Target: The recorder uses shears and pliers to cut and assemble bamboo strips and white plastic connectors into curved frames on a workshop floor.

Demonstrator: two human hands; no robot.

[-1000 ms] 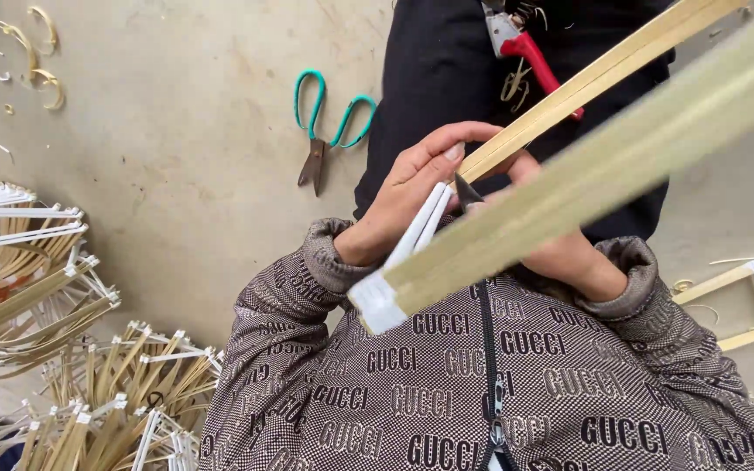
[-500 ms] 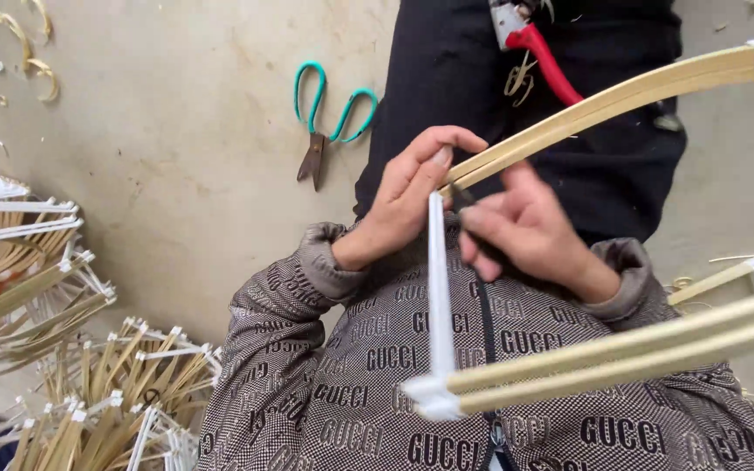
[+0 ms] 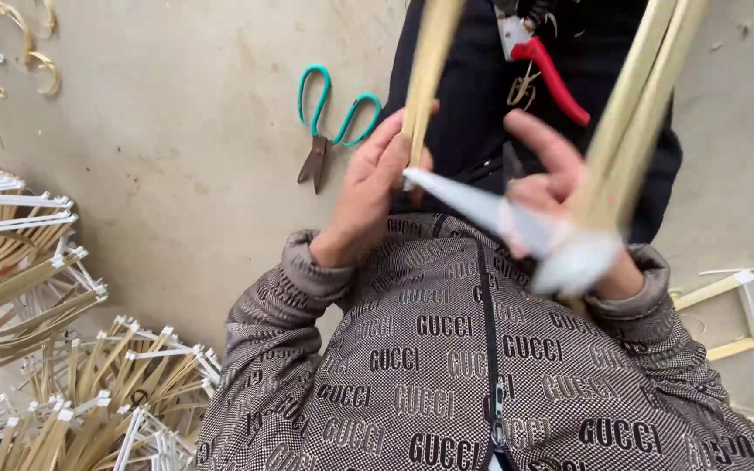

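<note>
Floor: a pale grey concrete floor (image 3: 176, 166) takes up most of the view, seen from straight above, dusty, with curled yellow bamboo shavings (image 3: 32, 52) in the far left corner. Nothing else of the room shows.
Stacked frames: a heap of finished pale bamboo strip frames with white-wrapped corners (image 3: 54, 349) lies along the left edge, within reach of the left arm, likely kept there as one pile. One more white-cornered bamboo frame (image 3: 730, 305) lies apart on the right.
Clothing: brown patterned zip jacket sleeves (image 3: 447, 366) fill the bottom, and a dark lap (image 3: 473, 96) lies beyond the hands.
Work piece: long pale split bamboo strips (image 3: 634, 113) rise out of the top edge on the right, a second bamboo strip (image 3: 429, 61) on the left. They are held up close over the lap, seemingly so that the joint sits between both hands.
White strip: a white tape-like strip (image 3: 482, 209) stretches taut from the left strip across to a wrapped white knot at the base of the right strips, blurred.
Left hand: the left hand (image 3: 373, 187) is curled round the lower end of the left bamboo strip, fingers closed on it.
Right hand: the right hand (image 3: 560, 192) pinches the strip and the right bundle, forefinger stretched out, the rest folded.
Tools: teal-handled scissors (image 3: 333, 122) lie shut on the floor just beyond the left hand. Red-handled pliers (image 3: 543, 61) rest on the dark lap.
</note>
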